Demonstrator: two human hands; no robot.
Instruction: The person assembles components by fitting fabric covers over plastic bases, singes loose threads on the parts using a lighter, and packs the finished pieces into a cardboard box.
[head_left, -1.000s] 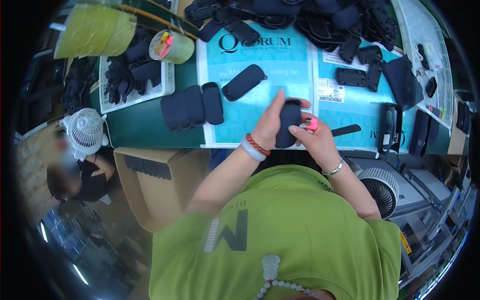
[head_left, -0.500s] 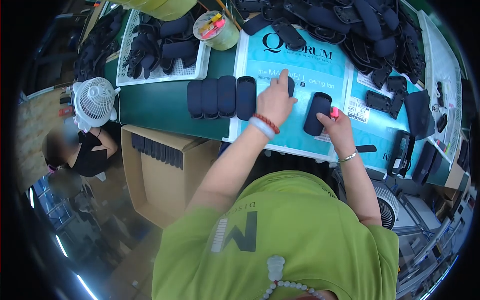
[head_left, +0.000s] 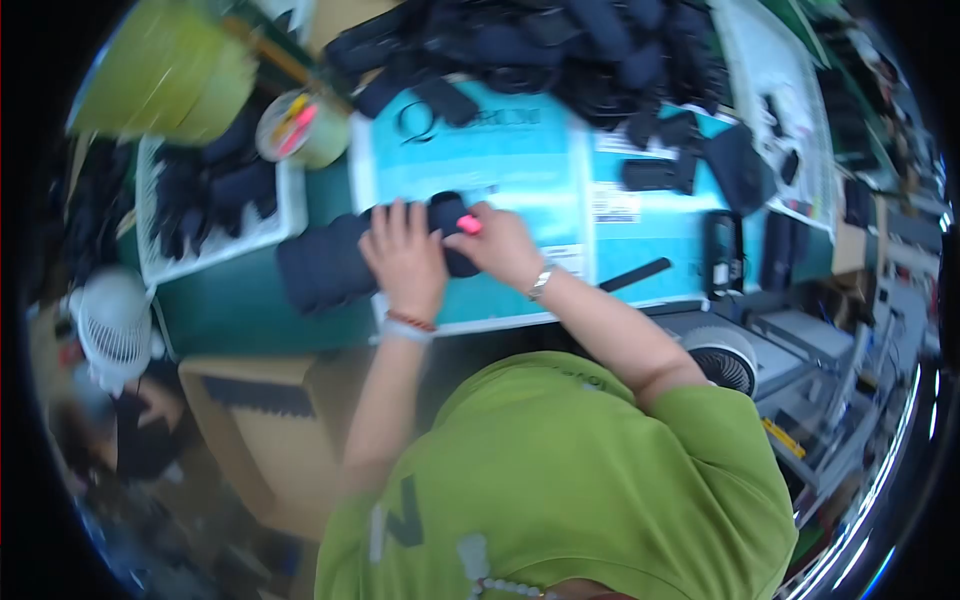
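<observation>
My left hand (head_left: 408, 262) lies across a row of dark padded pieces (head_left: 325, 262), fingers stretched out and somewhat apart. Its thumb points toward the right end of the row. At that end stands another dark padded piece (head_left: 447, 212), with my right hand (head_left: 503, 245) close against its right side. A small pink object (head_left: 469, 224) shows between the thumb and fingers of my right hand; its kind is too blurred to make out. Part of the row is hidden under my left hand. The pieces rest partly on a turquoise printed board (head_left: 500, 165) and partly on the green table.
A large heap of dark parts (head_left: 570, 50) covers the back. A cup with pink and yellow tools (head_left: 325, 140) and a white basket (head_left: 290, 205) stand left. An open carton (head_left: 290, 440) sits below the table edge, near a white fan (head_left: 115, 325). A person sits at far left.
The view has turned and blurred. My right hand has moved left with the dark padded piece, up to the row. My left hand has gone from the board onto the row.
</observation>
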